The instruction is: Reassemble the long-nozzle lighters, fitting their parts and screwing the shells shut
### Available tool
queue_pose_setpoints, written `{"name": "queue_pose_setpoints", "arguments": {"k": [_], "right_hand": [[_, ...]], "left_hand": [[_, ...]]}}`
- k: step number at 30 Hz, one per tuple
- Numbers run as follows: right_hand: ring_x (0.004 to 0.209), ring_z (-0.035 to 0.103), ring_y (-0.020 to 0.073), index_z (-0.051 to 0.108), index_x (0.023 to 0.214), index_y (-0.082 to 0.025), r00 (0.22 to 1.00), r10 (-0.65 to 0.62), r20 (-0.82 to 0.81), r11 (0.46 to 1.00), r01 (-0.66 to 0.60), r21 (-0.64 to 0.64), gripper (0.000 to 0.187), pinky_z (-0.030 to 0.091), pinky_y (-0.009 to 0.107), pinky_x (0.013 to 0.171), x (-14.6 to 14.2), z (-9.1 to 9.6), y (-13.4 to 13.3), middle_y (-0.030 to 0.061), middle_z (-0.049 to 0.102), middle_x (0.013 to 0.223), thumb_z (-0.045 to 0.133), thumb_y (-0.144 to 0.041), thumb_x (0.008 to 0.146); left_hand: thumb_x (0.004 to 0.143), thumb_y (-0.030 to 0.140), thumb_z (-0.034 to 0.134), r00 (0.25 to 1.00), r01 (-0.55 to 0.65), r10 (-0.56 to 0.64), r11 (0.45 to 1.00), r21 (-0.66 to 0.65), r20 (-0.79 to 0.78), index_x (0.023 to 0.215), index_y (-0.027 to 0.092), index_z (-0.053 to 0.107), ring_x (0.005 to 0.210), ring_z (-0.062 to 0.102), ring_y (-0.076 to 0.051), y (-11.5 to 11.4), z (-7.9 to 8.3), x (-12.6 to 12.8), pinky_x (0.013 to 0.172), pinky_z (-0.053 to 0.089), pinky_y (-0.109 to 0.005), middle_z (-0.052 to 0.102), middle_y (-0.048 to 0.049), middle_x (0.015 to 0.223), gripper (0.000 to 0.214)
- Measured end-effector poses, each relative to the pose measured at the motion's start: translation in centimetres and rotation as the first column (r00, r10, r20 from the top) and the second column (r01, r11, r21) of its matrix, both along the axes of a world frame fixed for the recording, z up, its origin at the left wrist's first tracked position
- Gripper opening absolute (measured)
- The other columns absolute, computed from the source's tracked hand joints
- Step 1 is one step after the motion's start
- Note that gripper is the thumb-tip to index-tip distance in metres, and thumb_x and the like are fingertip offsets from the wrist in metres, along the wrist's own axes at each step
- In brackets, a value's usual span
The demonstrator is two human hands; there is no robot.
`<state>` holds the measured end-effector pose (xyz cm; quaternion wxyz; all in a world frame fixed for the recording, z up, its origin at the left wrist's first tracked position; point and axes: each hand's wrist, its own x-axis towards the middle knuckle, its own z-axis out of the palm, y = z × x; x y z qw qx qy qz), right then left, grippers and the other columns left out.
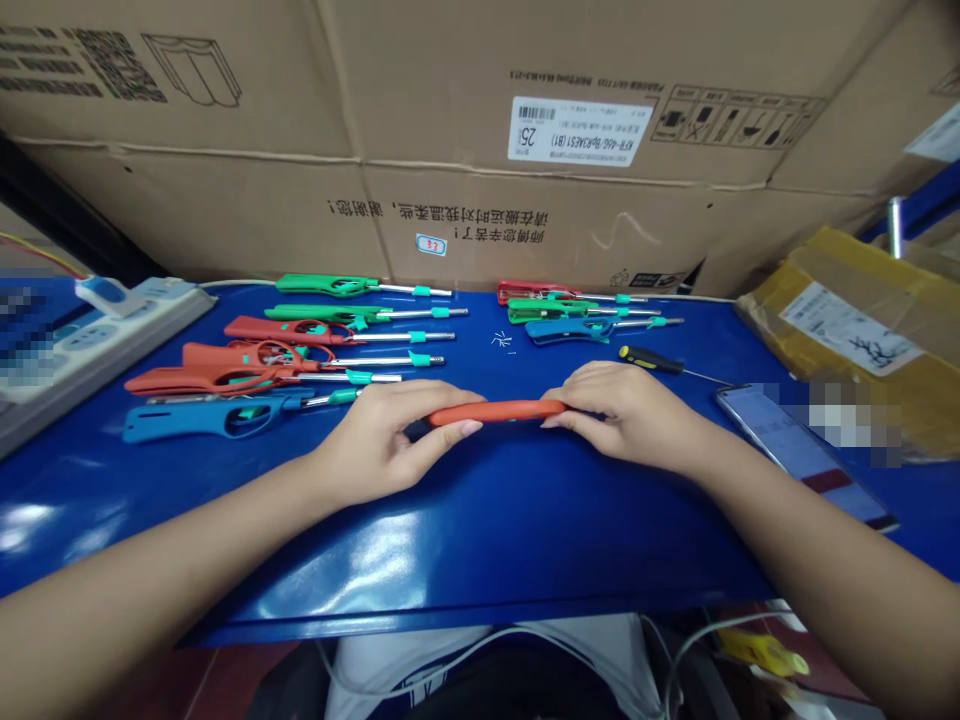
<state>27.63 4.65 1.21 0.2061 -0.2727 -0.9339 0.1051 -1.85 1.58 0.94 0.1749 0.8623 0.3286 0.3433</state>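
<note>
So I'm standing here, and picture a clock face laid on the blue tabletop (517, 540) with the orange-red plastic piece (499, 411) dead centre and 12 on the far side; the left hand (382, 435) has it pinched at the 9 o'clock end, thumb on the near side, and the right hand (634, 408) grips the 3 o'clock end between thumb and fingers; it's pretty much edge-on, so I can't tell its full shape; six long-nosed lighters (292, 335) sit around 9 to 11, two green, three reddish, one blue, metal tubes all pointing right with teal bits on them; three more lighters (566, 328), red, green and blue, are up at 1; a few tiny white slivers (501, 342) lie at 12; there's a yellow-and-black screwdriver (651, 360) at 2, its tip close to a phone (795, 450) at 3; a big cardboard box (442, 110) stands behind everything at 12.
</note>
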Motion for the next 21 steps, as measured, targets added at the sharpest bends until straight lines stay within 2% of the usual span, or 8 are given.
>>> {"name": "queue_pose_setpoints", "arguments": {"k": [4, 6, 8, 10, 12, 14, 17, 21], "right_hand": [[0.078, 0.067, 0.0214, 0.075, 0.097, -0.018, 0.996, -0.04, 0.084, 0.999, 0.043, -0.024, 0.023, 0.049, 0.037, 0.08, -0.3, 0.1, -0.1, 0.0064, 0.076, 0.085, 0.058, -0.034, 0.102], [0.076, 0.065, 0.0207, 0.073, 0.095, -0.018, 0.987, -0.084, 0.139, 0.996, 0.087, -0.019, 0.027, 0.048, 0.037, 0.079, -0.4, 0.1, -0.1, 0.0061, 0.075, 0.083, 0.055, -0.036, 0.103], [0.076, 0.065, 0.0206, 0.073, 0.098, -0.018, 0.982, -0.113, 0.154, 0.993, 0.117, -0.019, 0.028, 0.048, 0.036, 0.077, -0.5, 0.1, -0.1, 0.0059, 0.074, 0.084, 0.055, -0.038, 0.103], [0.084, 0.068, 0.0225, 0.072, 0.108, -0.018, 0.983, -0.129, 0.131, 0.991, 0.132, -0.02, 0.028, 0.05, 0.038, 0.081, -0.4, 0.1, -0.1, 0.0073, 0.077, 0.095, 0.058, -0.041, 0.101], [0.096, 0.07, 0.0253, 0.07, 0.12, -0.019, 0.984, -0.14, 0.108, 0.99, 0.143, -0.019, 0.035, 0.051, 0.04, 0.087, -0.3, 0.1, -0.1, 0.0092, 0.078, 0.109, 0.062, -0.045, 0.099], [0.104, 0.07, 0.0275, 0.069, 0.125, -0.018, 0.984, -0.139, 0.107, 0.99, 0.141, -0.011, 0.041, 0.051, 0.043, 0.091, -0.1, 0.2, 0.0, 0.011, 0.077, 0.115, 0.063, -0.048, 0.097], [0.106, 0.069, 0.0285, 0.069, 0.125, -0.017, 0.986, -0.1, 0.137, 0.995, 0.101, 0.001, 0.045, 0.05, 0.044, 0.09, 0.0, 0.3, 0.1, 0.0118, 0.075, 0.117, 0.065, -0.052, 0.095], [0.107, 0.066, 0.0263, 0.068, 0.125, -0.02, 0.988, -0.065, 0.138, 0.998, 0.066, 0.0, 0.043, 0.049, 0.044, 0.091, -0.2, 0.1, 0.1, 0.0103, 0.073, 0.12, 0.064, -0.052, 0.096]], "left_hand": [[0.095, 0.03, 0.065, 0.999, -0.033, 0.032, 0.999, -0.042, -0.021, 0.11, 0.018, 0.076, 0.089, 0.076, -0.018, 0.0, 0.0, 0.3, 0.079, 0.058, -0.025, 0.08, -0.0055, 0.104, 0.022], [0.096, 0.033, 0.064, 0.998, -0.057, 0.058, 0.986, -0.157, 0.003, 0.11, 0.017, 0.077, 0.081, 0.074, -0.017, 0.2, -0.1, 0.5, 0.071, 0.058, -0.024, 0.08, -0.0056, 0.1, 0.025], [0.097, 0.038, 0.062, 0.996, -0.051, 0.074, 0.944, -0.325, 0.058, 0.111, 0.016, 0.076, 0.069, 0.071, -0.015, 0.5, -0.5, 0.7, 0.062, 0.057, -0.024, 0.079, -0.0049, 0.09, 0.03], [0.096, 0.041, 0.063, 0.99, -0.031, 0.087, 0.902, -0.43, 0.112, 0.113, 0.015, 0.076, 0.066, 0.07, -0.015, 0.8, -0.9, 0.8, 0.061, 0.058, -0.025, 0.078, -0.0051, 0.087, 0.033], [0.094, 0.038, 0.066, 0.989, -0.01, 0.068, 0.912, -0.411, 0.128, 0.116, 0.017, 0.076, 0.082, 0.074, -0.018, 1.0, -1.3, 0.8, 0.073, 0.061, -0.029, 0.079, -0.0077, 0.1, 0.032], [0.093, 0.03, 0.066, 0.995, 0.015, 0.018, 0.946, -0.324, 0.097, 0.119, 0.019, 0.076, 0.099, 0.073, -0.02, 1.0, -1.6, 0.7, 0.086, 0.06, -0.032, 0.077, -0.0092, 0.114, 0.029], [0.094, 0.022, 0.063, 0.999, 0.044, -0.046, 0.974, -0.222, -0.003, 0.126, 0.02, 0.072, 0.103, 0.071, -0.019, 0.9, -1.9, 0.6, 0.09, 0.059, -0.033, 0.074, -0.009, 0.118, 0.034], [0.09, 0.025, 0.069, 0.995, 0.013, -0.024, 0.994, -0.113, -0.095, 0.135, 0.018, 0.066, 0.108, 0.068, -0.021, 0.7, -2.0, 0.4, 0.096, 0.056, -0.037, 0.073, -0.0094, 0.119, 0.045]]}}
